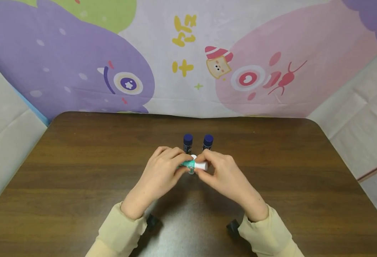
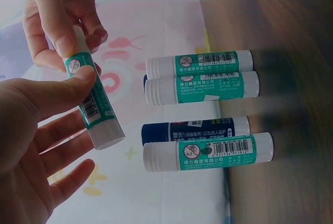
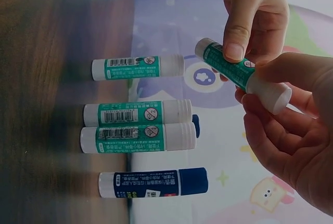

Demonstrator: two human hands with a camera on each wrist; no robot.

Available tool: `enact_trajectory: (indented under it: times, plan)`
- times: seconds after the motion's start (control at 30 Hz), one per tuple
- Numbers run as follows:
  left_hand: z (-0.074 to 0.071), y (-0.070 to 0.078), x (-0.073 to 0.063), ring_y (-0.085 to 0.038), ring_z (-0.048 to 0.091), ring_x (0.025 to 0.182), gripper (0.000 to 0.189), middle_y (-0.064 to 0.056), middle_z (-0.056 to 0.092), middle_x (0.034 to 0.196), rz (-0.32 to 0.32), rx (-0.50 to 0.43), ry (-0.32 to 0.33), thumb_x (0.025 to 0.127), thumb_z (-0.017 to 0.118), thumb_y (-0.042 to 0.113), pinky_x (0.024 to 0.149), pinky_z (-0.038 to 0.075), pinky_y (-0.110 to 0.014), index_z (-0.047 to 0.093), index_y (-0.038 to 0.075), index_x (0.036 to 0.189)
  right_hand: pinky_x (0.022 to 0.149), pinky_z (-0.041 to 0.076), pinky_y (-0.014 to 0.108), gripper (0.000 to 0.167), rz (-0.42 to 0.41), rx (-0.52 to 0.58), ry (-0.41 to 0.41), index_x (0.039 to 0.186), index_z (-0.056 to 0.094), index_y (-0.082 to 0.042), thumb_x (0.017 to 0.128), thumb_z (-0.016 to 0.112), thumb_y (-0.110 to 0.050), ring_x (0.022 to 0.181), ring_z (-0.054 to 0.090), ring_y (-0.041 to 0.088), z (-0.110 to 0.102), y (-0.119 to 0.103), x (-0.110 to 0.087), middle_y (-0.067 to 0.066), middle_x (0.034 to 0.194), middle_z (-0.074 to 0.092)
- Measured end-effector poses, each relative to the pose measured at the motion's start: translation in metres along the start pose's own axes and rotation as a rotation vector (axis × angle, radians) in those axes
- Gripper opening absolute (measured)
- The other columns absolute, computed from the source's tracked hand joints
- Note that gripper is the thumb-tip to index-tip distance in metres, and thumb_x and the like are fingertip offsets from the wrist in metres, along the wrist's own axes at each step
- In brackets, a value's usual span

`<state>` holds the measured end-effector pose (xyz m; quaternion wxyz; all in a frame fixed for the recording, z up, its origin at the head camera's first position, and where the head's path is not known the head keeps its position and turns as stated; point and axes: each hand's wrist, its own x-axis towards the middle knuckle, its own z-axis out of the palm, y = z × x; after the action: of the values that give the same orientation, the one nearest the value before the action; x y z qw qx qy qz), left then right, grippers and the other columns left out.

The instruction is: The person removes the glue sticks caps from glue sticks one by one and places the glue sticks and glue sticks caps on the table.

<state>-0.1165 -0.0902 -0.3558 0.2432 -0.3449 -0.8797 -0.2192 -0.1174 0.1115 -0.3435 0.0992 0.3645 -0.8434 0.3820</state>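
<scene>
A green glue stick with a white cap [image 1: 202,166] is held level between both hands above the table. My left hand [image 1: 161,171] grips its green body [image 2: 96,99] between thumb and fingers. The white cap is pinched by the thumb and fingers of my right hand [image 1: 225,175]. Below and beyond the hands, several glue sticks stand upright on the table. Three are green with white caps, such as this green glue stick [image 3: 138,67], mostly hidden by my hands in the head view. Two navy glue sticks [image 1: 188,142] stand behind them, side by side with a gap.
The brown wooden table [image 1: 88,171] stretches to both sides of the hands. A printed cloth [image 1: 182,96] with cartoon figures hangs along its far edge, and pale cloth panels [image 1: 5,125] flank it. Small black devices [image 1: 153,221] sit at both wrists.
</scene>
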Motion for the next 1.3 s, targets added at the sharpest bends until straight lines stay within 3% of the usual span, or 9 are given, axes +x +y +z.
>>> enact_trajectory:
  times: [0.17, 0.37, 0.97, 1.3]
  plan:
    - [0.0002, 0.0004, -0.0001, -0.019, 0.064, 0.085, 0.025, 0.003, 0.066, 0.090, 0.004, -0.002, -0.004, 0.074, 0.084, 0.019, 0.089, 0.044, -0.036, 0.072, 0.013, 0.095, 0.053, 0.043, 0.020, 0.016, 0.024, 0.002, -0.005, 0.092, 0.062, -0.007, 0.083, 0.072, 0.001, 0.064, 0.052, 0.011, -0.0006, -0.0002, 0.0001, 0.001, 0.087, 0.068]
    - [0.0000, 0.0008, -0.0007, -0.019, 0.064, 0.085, 0.025, 0.003, 0.066, 0.089, 0.002, 0.005, -0.015, 0.075, 0.083, 0.021, 0.089, 0.044, -0.036, 0.072, 0.013, 0.095, 0.049, 0.040, 0.020, 0.016, 0.048, 0.001, -0.003, 0.091, 0.062, -0.009, 0.082, 0.072, 0.000, 0.057, 0.045, 0.005, -0.0012, -0.0005, -0.0004, -0.005, 0.073, 0.059]
    - [-0.0013, 0.0002, -0.0001, -0.019, 0.064, 0.085, 0.024, 0.003, 0.066, 0.090, -0.005, 0.003, -0.014, 0.076, 0.083, 0.021, 0.089, 0.043, -0.037, 0.072, 0.013, 0.095, 0.047, 0.037, 0.021, 0.016, 0.071, 0.009, -0.027, 0.096, 0.062, -0.011, 0.085, 0.071, -0.004, 0.055, 0.044, 0.007, -0.0049, 0.0001, -0.0007, -0.008, 0.069, 0.052]
    - [-0.0036, -0.0004, -0.0009, -0.019, 0.064, 0.087, 0.023, 0.003, 0.067, 0.092, -0.045, -0.004, -0.029, 0.075, 0.084, 0.018, 0.090, 0.043, -0.036, 0.072, 0.014, 0.094, 0.049, 0.041, 0.022, 0.017, 0.072, 0.002, -0.017, 0.096, 0.062, -0.013, 0.084, 0.071, -0.005, 0.058, 0.047, 0.007, -0.0024, 0.0009, -0.0013, -0.008, 0.072, 0.057]
